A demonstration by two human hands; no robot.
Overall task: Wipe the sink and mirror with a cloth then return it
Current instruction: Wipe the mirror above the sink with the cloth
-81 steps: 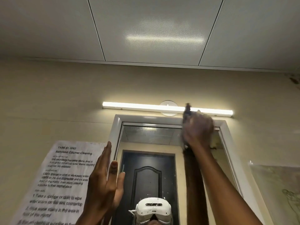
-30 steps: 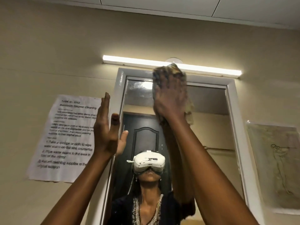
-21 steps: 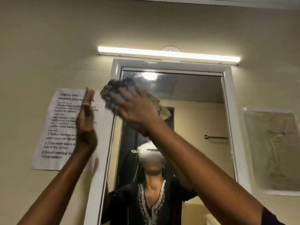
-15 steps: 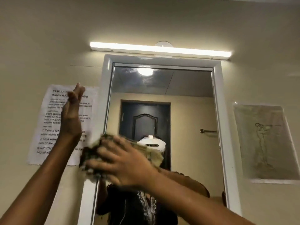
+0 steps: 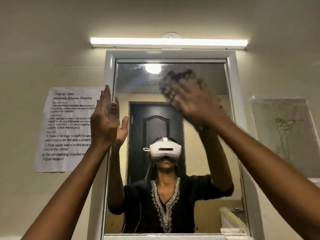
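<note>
The white-framed mirror (image 5: 138, 80) fills the middle of the head view. My right hand (image 5: 192, 99) presses a dark, crumpled cloth (image 5: 174, 78) flat against the glass near the upper right; both are motion-blurred. My left hand (image 5: 105, 122) is raised beside the mirror's left frame, fingers straight and apart, holding nothing. The sink is out of view.
A lit tube light (image 5: 168, 42) runs above the mirror. A printed task sheet (image 5: 67, 129) hangs on the wall to the left and a pencil sketch (image 5: 287, 134) to the right. The glass reflects a person wearing a headset and a dark door.
My right hand with the cloth has swept from the mirror's lower left up to the upper right. The view has dropped since the oldest frame. My left hand stays raised by the left frame.
</note>
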